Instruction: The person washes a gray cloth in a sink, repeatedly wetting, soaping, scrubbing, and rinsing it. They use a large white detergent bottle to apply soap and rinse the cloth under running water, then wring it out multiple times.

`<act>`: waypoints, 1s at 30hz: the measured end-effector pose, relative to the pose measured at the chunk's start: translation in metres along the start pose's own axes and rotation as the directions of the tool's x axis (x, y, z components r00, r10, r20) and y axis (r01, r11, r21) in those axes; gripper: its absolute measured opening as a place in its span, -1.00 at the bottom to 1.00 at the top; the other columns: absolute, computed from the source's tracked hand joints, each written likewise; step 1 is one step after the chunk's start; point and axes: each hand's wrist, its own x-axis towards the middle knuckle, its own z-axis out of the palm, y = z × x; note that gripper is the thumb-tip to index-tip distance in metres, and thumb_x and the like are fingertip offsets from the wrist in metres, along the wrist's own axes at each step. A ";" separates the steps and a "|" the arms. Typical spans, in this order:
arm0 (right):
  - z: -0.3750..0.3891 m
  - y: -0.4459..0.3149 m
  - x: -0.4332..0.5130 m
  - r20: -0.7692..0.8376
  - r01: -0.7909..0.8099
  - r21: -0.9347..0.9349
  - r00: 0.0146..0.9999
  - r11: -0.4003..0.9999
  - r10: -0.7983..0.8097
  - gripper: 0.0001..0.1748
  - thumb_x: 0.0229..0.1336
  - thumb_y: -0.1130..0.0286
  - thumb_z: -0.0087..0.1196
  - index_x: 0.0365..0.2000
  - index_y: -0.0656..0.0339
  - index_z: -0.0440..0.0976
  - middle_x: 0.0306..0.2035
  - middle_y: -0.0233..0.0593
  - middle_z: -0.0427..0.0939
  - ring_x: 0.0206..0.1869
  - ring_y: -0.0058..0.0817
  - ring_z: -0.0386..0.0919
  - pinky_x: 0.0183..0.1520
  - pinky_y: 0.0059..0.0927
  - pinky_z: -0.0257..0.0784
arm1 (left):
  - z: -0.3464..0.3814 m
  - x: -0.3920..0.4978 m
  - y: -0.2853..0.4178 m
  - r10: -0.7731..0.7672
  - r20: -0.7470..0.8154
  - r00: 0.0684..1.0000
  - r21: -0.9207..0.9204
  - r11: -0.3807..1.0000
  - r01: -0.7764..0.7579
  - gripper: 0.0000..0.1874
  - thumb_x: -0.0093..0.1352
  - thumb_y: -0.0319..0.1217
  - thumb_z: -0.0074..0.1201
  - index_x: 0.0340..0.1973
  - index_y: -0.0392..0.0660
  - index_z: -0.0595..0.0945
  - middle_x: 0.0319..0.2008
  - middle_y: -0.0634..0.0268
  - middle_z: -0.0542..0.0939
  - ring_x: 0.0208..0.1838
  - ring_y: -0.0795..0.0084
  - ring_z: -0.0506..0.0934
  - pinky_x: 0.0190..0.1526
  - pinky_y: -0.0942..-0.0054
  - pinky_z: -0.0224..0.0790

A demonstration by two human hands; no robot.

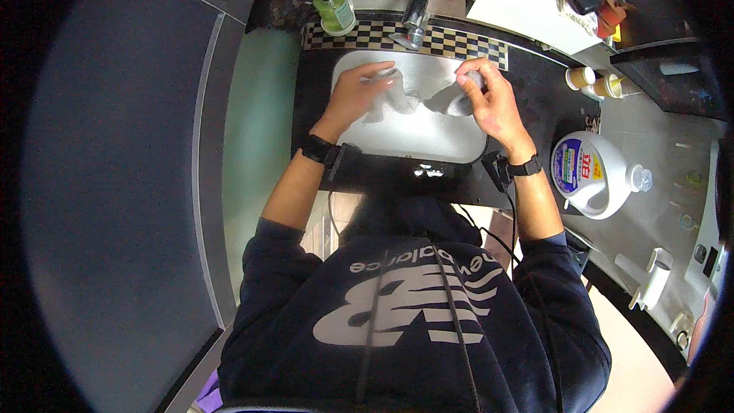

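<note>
Over a white rectangular sink basin [424,140], my left hand [358,97] is slightly blurred, its thumb and fingers closed on a limp piece of light grey fabric [404,97]. The fabric's lower end hangs towards the middle of the basin. To the right, my right hand [494,103] pinches a second bunched portion of grey fabric [460,104] between thumb and fingers. I cannot tell whether the two portions are joined. Both wrists wear black straps with small devices. Beyond the hands stands a dark faucet [417,14], its spout pointing over the basin's far edge.
A green pump bottle [335,11] stands at the back left, on a checkered strip [373,34]. At right are a large white detergent jug [596,178] and paper cups [580,77]. A dark door panel [126,143] fills the left. Black cables [512,223] hang from the wrist devices.
</note>
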 end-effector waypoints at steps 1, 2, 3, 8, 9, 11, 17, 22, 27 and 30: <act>0.001 -0.003 -0.001 0.019 0.019 0.012 1.000 1.000 -0.019 -0.85 0.42 0.42 0.21 -0.04 0.11 0.59 -0.14 -0.33 0.61 -0.32 -0.55 0.47 -0.28 -0.49 0.40 | 0.002 0.001 0.002 0.010 -0.011 1.000 -0.023 1.000 -0.011 -0.51 0.39 -0.35 0.39 0.23 -0.08 0.71 -0.08 0.26 0.72 -0.08 0.50 0.58 0.00 0.48 0.48; 0.001 -0.005 -0.002 0.043 0.020 0.019 0.999 1.000 -0.021 -0.86 0.44 0.43 0.21 -0.04 0.11 0.59 -0.15 -0.38 0.61 -0.34 -0.62 0.45 -0.30 -0.52 0.38 | 0.004 0.003 0.004 0.001 -0.012 1.000 -0.041 0.999 -0.002 -0.47 0.37 -0.37 0.40 0.28 -0.06 0.69 -0.03 0.24 0.71 -0.04 0.50 0.58 0.02 0.49 0.47; 0.003 -0.006 -0.003 0.067 0.021 0.025 0.997 0.999 -0.022 -0.86 0.45 0.45 0.20 -0.04 0.11 0.60 -0.17 -0.42 0.62 -0.36 -0.68 0.42 -0.32 -0.56 0.36 | 0.006 0.005 0.005 0.012 -0.001 1.000 -0.081 0.997 -0.012 -0.40 0.36 -0.38 0.40 0.33 -0.07 0.63 0.00 0.22 0.70 -0.03 0.49 0.58 0.04 0.49 0.47; 0.037 0.006 0.005 0.168 -0.104 0.279 0.984 0.955 0.058 -0.78 0.35 0.37 0.33 -0.03 0.13 0.66 -0.16 -0.37 0.71 -0.25 -0.67 0.56 -0.24 -0.53 0.47 | 0.021 0.018 -0.006 -0.063 0.044 0.997 -0.043 0.997 0.065 -0.12 0.31 -0.41 0.40 0.53 -0.08 0.36 0.10 0.12 0.64 0.01 0.31 0.61 0.14 0.36 0.48; 0.045 0.013 0.008 0.198 -0.142 0.255 0.976 0.957 0.092 -0.75 0.33 0.38 0.34 -0.01 0.12 0.67 -0.16 -0.38 0.71 -0.25 -0.66 0.56 -0.23 -0.52 0.47 | 0.026 0.019 -0.013 -0.037 0.006 0.999 0.109 0.993 0.036 -0.08 0.31 -0.43 0.41 0.55 -0.06 0.32 0.12 0.10 0.63 -0.03 0.33 0.62 0.09 0.36 0.50; 0.059 0.030 0.013 0.258 -0.235 0.180 0.948 0.955 0.184 -0.70 0.30 0.38 0.37 0.02 0.11 0.68 -0.16 -0.39 0.71 -0.25 -0.64 0.56 -0.20 -0.50 0.49 | 0.033 0.021 -0.031 0.097 -0.043 0.994 0.371 0.926 -0.074 -0.01 0.30 -0.46 0.43 0.59 -0.03 0.23 0.16 0.07 0.60 -0.12 0.38 0.63 -0.02 0.36 0.53; 0.076 0.087 0.000 0.335 -0.288 0.029 0.905 0.957 0.262 -0.39 0.14 0.54 0.42 0.24 0.19 0.60 -0.40 -0.45 0.44 -0.33 -0.60 0.44 -0.12 -0.48 0.50 | 0.022 0.010 -0.098 -0.158 -0.136 0.978 0.591 0.779 0.208 -0.40 0.27 -0.25 0.44 0.18 -0.21 0.63 -0.12 -0.02 0.75 -0.07 0.10 0.74 -0.03 0.20 0.57; 0.094 0.146 -0.011 0.221 -0.325 -0.248 0.898 0.913 0.380 -0.40 0.15 0.55 0.22 0.25 0.31 0.58 -0.24 -0.24 0.70 -0.20 -0.38 0.65 -0.02 -0.35 0.56 | 0.012 0.002 -0.128 -0.262 -0.103 0.960 0.512 0.813 0.277 -0.58 0.34 -0.13 0.36 -0.13 -0.25 0.78 -0.26 0.03 0.79 -0.19 0.12 0.74 -0.10 0.24 0.55; 0.099 0.195 -0.022 0.162 -0.496 -0.172 0.838 0.851 0.521 -0.49 0.22 0.39 0.17 0.17 0.36 0.61 -0.06 0.07 0.77 0.01 -0.21 0.74 0.11 -0.24 0.58 | 0.023 -0.009 -0.134 -0.195 -0.203 0.960 0.259 0.934 0.244 -0.66 0.44 -0.18 0.28 -0.09 -0.21 0.77 -0.27 0.06 0.78 -0.27 0.13 0.71 -0.16 0.29 0.52; 0.091 0.195 -0.029 0.128 -0.571 -0.150 0.799 0.807 0.588 -0.56 0.28 0.32 0.18 0.11 0.29 0.65 -0.09 0.03 0.78 -0.02 -0.18 0.75 0.09 -0.22 0.59 | 0.024 -0.012 -0.129 -0.054 -0.176 0.983 0.442 0.888 0.128 -0.67 0.43 -0.20 0.31 -0.11 -0.22 0.77 -0.30 0.05 0.77 -0.26 0.14 0.72 -0.16 0.28 0.54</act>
